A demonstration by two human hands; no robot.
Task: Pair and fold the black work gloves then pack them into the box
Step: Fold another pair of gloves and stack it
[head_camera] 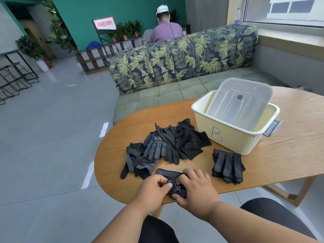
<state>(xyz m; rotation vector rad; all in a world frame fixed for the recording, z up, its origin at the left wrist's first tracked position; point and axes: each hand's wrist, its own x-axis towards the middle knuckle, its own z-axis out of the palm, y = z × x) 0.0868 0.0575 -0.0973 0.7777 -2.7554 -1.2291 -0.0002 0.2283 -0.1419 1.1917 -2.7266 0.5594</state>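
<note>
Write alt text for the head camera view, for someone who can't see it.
Both hands, left and right, grip a dotted black glove at the near edge of a wooden table. Behind it lies a loose pile of gloves, with a neat stack to the right, before a cream box marked B with a clear lid resting tilted in it.
</note>
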